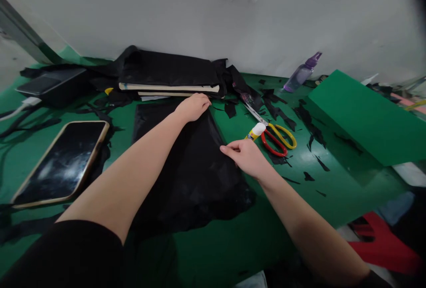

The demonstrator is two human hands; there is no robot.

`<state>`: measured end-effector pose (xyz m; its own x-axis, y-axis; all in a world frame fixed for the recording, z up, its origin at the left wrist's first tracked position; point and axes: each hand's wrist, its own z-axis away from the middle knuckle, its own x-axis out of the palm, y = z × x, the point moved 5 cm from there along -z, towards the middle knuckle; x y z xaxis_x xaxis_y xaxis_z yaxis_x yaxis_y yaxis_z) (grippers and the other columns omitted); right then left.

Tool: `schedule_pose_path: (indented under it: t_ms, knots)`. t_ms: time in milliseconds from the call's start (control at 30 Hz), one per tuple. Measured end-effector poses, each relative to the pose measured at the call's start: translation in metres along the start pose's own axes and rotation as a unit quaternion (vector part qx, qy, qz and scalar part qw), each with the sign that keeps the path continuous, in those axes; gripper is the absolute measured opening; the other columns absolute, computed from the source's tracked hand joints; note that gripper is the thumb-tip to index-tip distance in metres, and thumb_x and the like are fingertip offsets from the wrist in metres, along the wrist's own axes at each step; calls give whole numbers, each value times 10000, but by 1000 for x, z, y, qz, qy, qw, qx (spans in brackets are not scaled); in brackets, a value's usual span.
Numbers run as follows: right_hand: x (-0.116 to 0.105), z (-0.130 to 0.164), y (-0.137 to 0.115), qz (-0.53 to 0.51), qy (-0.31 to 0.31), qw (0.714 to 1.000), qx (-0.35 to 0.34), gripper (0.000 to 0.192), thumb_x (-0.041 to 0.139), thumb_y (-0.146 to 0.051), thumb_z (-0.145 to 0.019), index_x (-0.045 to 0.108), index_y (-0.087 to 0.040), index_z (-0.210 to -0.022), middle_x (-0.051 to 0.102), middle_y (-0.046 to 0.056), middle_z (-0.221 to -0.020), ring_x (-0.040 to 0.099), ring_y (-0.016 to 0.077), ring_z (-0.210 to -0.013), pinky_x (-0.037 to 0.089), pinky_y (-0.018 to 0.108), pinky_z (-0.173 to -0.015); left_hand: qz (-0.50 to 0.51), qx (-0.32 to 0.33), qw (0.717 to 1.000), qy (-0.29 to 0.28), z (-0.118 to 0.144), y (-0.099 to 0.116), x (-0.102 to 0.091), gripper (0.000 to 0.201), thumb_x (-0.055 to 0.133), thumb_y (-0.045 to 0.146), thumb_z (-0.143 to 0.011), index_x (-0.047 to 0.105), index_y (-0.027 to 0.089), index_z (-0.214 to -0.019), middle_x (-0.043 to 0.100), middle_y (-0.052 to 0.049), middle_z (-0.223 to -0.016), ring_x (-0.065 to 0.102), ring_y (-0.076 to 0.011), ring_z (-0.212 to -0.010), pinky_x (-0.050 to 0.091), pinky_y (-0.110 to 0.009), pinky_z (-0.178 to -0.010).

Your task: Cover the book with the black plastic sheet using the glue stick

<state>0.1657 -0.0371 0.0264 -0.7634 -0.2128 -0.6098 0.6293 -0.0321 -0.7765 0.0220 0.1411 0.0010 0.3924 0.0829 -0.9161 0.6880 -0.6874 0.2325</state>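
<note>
A piece of black fabric (196,168) lies spread on the green tabletop in front of me. My left hand (195,107) is at its far right corner, fingers closed on the edge. Lower along the right side, my right hand (242,155) pinches the same edge between thumb and fingers. Just beyond the right hand lies a yellow glue stick (254,132) with a white cap. Beside that are scissors (274,137) with one red and one yellow handle. Behind the fabric sits a stack wrapped in black cloth (169,68), pale layers showing at its front.
A phone (63,163) lies at left, near a dark box (53,84) with a white cable. Black scraps (311,124) are scattered at right. A purple-capped bottle (303,72) leans by the wall. A green board (369,117) and a red stool (382,243) are at right.
</note>
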Motion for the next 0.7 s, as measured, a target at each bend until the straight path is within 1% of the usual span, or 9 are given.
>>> schedule_pose_path:
  t_ms: [100,200,267,367,400,467,567,633,700]
  knots:
    - [2,0,5,-52,-38,998,20,415,528,-449,-826,466,-191,-506,394,-43,-425,354,80,-413,263,252,-437,-16,17,1000,-6,-1,0,1,402,278,303,-947,649,168,-1025,611,-49,-1132,514,-177,-1087,363,-319,-1002]
    - [3,1,4,-54,-57,997,19,391,514,-430,-840,473,-193,-532,407,-41,-442,383,88,-426,284,255,-452,-29,26,999,3,-2,1,0,406,277,297,-949,653,163,-1020,618,-50,-1118,525,-177,-1060,359,-320,-990]
    - [1,1,0,-8,-37,999,-10,367,499,-402,-856,502,-195,-553,439,-32,-487,412,99,-471,301,265,-492,-32,26,999,6,-2,2,0,401,284,297,-947,656,162,-1014,623,-52,-1109,532,-179,-1049,362,-320,-982]
    - [-5,3,-9,69,27,994,-75,303,524,-355,-850,562,-199,-593,544,1,-661,487,127,-628,347,285,-607,-32,27,999,9,-2,3,0,399,288,295,-946,659,160,-1008,626,-55,-1099,533,-185,-1052,366,-322,-981]
    - [-6,4,-11,78,33,993,-83,292,528,-346,-849,569,-200,-599,553,5,-693,493,132,-658,351,288,-627,-32,26,999,12,-2,3,-1,399,289,294,-946,659,160,-1009,626,-54,-1098,531,-187,-1055,367,-322,-983]
    - [-5,5,-10,74,11,995,-73,324,517,-340,-854,534,-198,-564,502,-10,-621,462,122,-605,330,284,-589,-34,22,999,15,-1,4,-1,392,294,294,-945,658,166,-1012,627,-48,-1099,529,-185,-1057,367,-319,-987]
    - [-2,6,-7,25,-49,998,-43,377,519,-341,-848,438,-195,-510,365,-42,-501,388,98,-494,277,270,-503,-32,13,999,15,0,4,-2,382,298,293,-942,654,178,-1022,627,-35,-1104,530,-177,-1053,369,-313,-992]
    - [-1,7,-4,-29,-67,997,-19,294,574,-337,-811,479,-199,-569,406,-46,-504,433,100,-486,306,262,-480,-30,8,999,15,1,4,-2,383,298,291,-940,653,180,-1027,626,-34,-1106,530,-176,-1052,373,-313,-991]
    - [-2,6,-1,-71,-57,996,12,139,641,-323,-761,565,-207,-768,514,-42,-538,495,116,-492,359,263,-469,-30,7,999,13,1,4,-2,387,296,290,-938,654,174,-1030,626,-40,-1107,531,-179,-1050,374,-315,-991]
